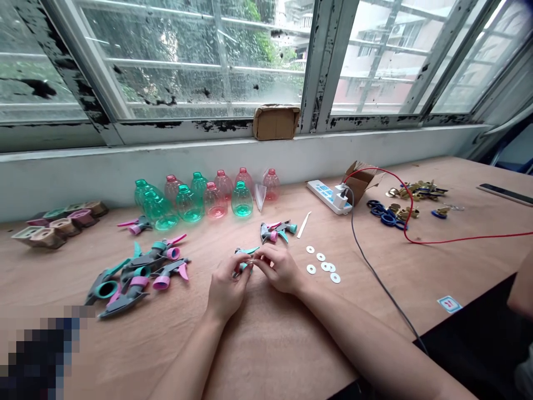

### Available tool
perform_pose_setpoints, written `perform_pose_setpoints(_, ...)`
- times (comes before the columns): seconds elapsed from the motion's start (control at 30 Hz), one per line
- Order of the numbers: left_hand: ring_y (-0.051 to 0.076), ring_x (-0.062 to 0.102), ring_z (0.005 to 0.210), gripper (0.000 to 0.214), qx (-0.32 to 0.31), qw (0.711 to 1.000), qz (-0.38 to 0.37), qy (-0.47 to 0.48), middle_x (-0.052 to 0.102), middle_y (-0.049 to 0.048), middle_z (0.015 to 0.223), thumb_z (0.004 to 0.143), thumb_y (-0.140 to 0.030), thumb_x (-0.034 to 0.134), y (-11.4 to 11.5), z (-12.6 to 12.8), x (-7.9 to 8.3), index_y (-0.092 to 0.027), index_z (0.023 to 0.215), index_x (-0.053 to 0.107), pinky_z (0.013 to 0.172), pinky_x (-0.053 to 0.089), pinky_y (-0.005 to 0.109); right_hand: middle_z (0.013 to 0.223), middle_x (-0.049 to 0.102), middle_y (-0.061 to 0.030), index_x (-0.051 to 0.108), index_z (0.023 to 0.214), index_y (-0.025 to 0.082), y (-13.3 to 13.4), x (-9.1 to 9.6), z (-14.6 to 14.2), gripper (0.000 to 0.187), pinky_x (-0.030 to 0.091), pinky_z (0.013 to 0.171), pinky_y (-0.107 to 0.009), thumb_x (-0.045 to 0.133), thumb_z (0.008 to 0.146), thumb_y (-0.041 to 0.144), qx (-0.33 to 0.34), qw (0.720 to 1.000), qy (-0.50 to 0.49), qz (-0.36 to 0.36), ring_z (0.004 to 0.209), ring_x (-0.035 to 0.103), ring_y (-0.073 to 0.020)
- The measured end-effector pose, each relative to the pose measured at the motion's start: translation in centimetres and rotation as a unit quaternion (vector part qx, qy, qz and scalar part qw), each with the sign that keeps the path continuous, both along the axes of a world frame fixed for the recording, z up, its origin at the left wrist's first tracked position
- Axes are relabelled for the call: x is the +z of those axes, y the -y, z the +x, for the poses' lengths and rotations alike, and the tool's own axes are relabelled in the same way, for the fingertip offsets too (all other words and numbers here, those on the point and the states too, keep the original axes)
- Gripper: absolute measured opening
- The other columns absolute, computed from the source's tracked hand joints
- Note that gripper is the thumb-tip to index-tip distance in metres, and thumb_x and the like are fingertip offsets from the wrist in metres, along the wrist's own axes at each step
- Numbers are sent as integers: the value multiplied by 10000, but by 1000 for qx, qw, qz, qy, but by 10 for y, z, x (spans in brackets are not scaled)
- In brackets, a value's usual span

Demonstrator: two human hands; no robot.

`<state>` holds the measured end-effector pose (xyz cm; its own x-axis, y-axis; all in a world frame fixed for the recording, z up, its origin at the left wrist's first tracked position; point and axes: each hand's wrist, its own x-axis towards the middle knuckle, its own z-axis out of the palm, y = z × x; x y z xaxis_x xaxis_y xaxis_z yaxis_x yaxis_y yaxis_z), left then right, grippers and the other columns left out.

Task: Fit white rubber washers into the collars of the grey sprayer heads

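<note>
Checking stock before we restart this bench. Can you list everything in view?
Trigger sprayer heads: roughly nine, grey, teal and pink, mostly heaped left of the hands.
Plastic bottles: about ten, teal and pink, along the wall.
Square moulded pieces: about eight, mixed colours, far left.
White washers: six, right of the hands.
Power strip: one, white, far edge.
Red cable: one, right.
Black cable: one, right.
Blue rings: several, right.
Brass parts: a pile, far right.
Phone: one, dark, right edge.
Cardboard box: one, brown, beside the strip.
Small teal part: one, between the hands.
Left hand: one, pinching it.
Right hand: one, pinching it.
</note>
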<state>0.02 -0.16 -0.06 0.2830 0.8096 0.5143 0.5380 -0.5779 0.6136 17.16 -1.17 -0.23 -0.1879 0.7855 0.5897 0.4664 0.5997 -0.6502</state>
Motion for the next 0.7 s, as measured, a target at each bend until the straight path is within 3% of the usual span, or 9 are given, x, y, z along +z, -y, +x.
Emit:
perform_pose_setpoints(0.27,167,615,771,212,20,998,-20,-48,649,10,873,772,-163,517,-9,-11,6,-214,945,629,726,490,278,780,591,-22,589,833,187,-6,-3,6,82,435,608,-257,534,884,220,-71,996,-50,-21,665,536,-139)
perform_pose_setpoints(0.5,237,583,1092,426,-32,980,-17,-195,590,48,1241,724,-83,511,-11,-14,2,-255,1098,619,869,491,335,674,594,5,591,773,192,-7,-7,5,77,412,507,-243,569,843,215,-59,994,-71,-64,536,512,-117)
perform_pose_setpoints(0.7,233,626,1009,310,-19,983,-33,-179,567,60,1246,801,-138,500,-12,-11,-2,-255,1049,645,825,516,352,698,619,1,605,865,198,-8,-9,0,72,438,497,-229,563,813,172,-37,993,-90,-69,539,535,-115)
